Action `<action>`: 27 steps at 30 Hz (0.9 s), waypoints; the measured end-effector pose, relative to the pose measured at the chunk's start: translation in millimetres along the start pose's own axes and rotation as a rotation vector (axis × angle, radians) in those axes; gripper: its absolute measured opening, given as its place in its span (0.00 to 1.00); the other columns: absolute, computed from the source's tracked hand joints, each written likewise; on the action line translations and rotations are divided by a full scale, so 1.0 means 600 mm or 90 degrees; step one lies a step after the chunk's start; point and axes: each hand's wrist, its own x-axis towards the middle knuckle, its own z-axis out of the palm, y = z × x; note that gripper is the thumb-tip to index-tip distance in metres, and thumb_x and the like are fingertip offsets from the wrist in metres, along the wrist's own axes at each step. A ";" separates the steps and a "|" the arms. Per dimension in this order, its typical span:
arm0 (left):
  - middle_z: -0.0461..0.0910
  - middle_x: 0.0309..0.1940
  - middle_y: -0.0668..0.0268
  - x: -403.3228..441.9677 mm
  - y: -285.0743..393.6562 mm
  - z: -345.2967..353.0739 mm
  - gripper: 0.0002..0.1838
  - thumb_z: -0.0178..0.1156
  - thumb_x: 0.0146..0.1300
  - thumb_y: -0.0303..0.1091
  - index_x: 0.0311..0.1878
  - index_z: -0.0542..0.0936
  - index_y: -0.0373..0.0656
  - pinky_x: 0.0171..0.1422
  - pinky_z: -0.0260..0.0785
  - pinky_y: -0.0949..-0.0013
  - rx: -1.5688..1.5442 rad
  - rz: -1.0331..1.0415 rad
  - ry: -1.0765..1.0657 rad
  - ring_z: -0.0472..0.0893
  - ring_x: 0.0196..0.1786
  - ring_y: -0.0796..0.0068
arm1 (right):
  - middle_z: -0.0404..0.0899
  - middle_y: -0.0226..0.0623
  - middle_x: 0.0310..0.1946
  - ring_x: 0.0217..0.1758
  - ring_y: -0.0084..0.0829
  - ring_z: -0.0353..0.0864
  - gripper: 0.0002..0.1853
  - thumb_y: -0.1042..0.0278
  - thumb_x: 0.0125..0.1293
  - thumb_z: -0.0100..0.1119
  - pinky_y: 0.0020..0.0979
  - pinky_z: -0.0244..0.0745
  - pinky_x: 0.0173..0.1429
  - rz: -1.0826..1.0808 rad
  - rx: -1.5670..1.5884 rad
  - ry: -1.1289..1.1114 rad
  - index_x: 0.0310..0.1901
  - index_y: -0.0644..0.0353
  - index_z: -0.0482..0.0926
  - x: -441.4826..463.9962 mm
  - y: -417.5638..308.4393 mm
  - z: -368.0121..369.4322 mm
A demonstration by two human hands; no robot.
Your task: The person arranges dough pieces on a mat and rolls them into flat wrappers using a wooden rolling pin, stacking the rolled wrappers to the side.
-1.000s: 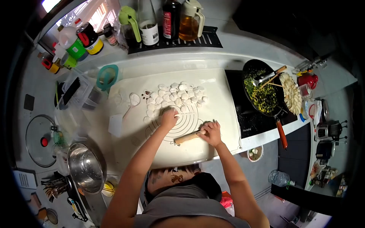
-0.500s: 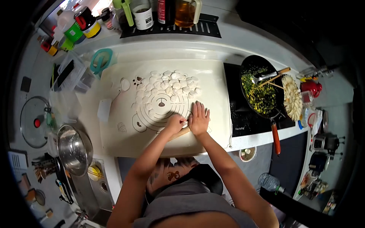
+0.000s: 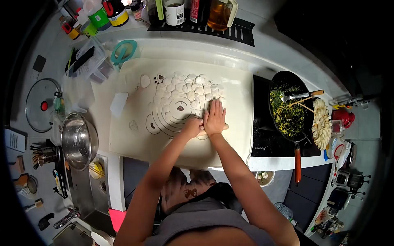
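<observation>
My right hand lies flat with fingers stretched out, its palm pressing on a wooden rolling pin whose end sticks out to the right. Close beside it, my left hand is closed in a pinch at the pin. The small dough piece at its fingertips is mostly hidden now. Many small, flattened white dough pieces cover the back of the cream mat, which has printed rings. A white scraper lies at the mat's left side.
On the black cooktop at right sits a wok of chopped green and yellow filling with a spatula and chopsticks. Dumplings stand beside it. A steel bowl is at left above the sink. Bottles and jars line the back.
The camera view has shifted and turned a little. My right hand has slid along the rolling pin, whose right end now shows past it. My left hand stays pinched beside it.
</observation>
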 end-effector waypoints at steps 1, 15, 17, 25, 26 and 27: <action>0.80 0.33 0.54 -0.003 -0.001 -0.004 0.05 0.61 0.53 0.28 0.33 0.81 0.40 0.47 0.71 0.54 0.002 0.013 -0.004 0.79 0.42 0.53 | 0.52 0.47 0.72 0.75 0.43 0.50 0.32 0.54 0.68 0.43 0.53 0.43 0.75 -0.011 -0.018 -0.033 0.69 0.63 0.55 -0.019 0.001 -0.010; 0.82 0.33 0.58 -0.037 -0.029 0.008 0.08 0.61 0.53 0.25 0.38 0.81 0.40 0.43 0.73 0.62 -0.136 -0.063 0.043 0.82 0.38 0.59 | 0.47 0.48 0.74 0.77 0.46 0.46 0.34 0.56 0.68 0.41 0.51 0.38 0.76 -0.046 -0.074 -0.083 0.71 0.66 0.51 -0.018 -0.008 -0.005; 0.83 0.33 0.58 -0.026 -0.046 0.014 0.09 0.61 0.55 0.23 0.39 0.83 0.41 0.41 0.73 0.65 -0.141 0.015 0.050 0.82 0.36 0.62 | 0.50 0.49 0.73 0.76 0.46 0.48 0.33 0.58 0.68 0.42 0.50 0.41 0.76 -0.058 -0.047 -0.029 0.70 0.67 0.53 0.025 -0.010 0.009; 0.82 0.32 0.56 -0.004 -0.034 -0.008 0.06 0.63 0.55 0.30 0.35 0.82 0.40 0.45 0.72 0.58 -0.046 0.016 -0.006 0.80 0.39 0.54 | 0.51 0.48 0.72 0.75 0.46 0.49 0.33 0.55 0.69 0.42 0.50 0.43 0.76 -0.041 0.060 -0.027 0.70 0.66 0.53 0.046 -0.013 0.007; 0.81 0.32 0.56 -0.007 -0.035 -0.005 0.06 0.63 0.55 0.31 0.35 0.82 0.40 0.45 0.72 0.57 -0.023 0.038 0.010 0.80 0.39 0.54 | 0.52 0.48 0.72 0.75 0.46 0.50 0.33 0.56 0.69 0.43 0.50 0.43 0.75 -0.048 0.038 -0.038 0.70 0.66 0.54 0.021 -0.007 -0.005; 0.81 0.31 0.55 -0.009 -0.033 -0.002 0.06 0.64 0.54 0.31 0.34 0.82 0.40 0.44 0.71 0.57 -0.002 0.060 0.027 0.80 0.38 0.54 | 0.54 0.48 0.71 0.74 0.45 0.52 0.33 0.56 0.68 0.44 0.51 0.43 0.75 -0.056 0.014 -0.050 0.69 0.67 0.55 -0.014 -0.002 -0.023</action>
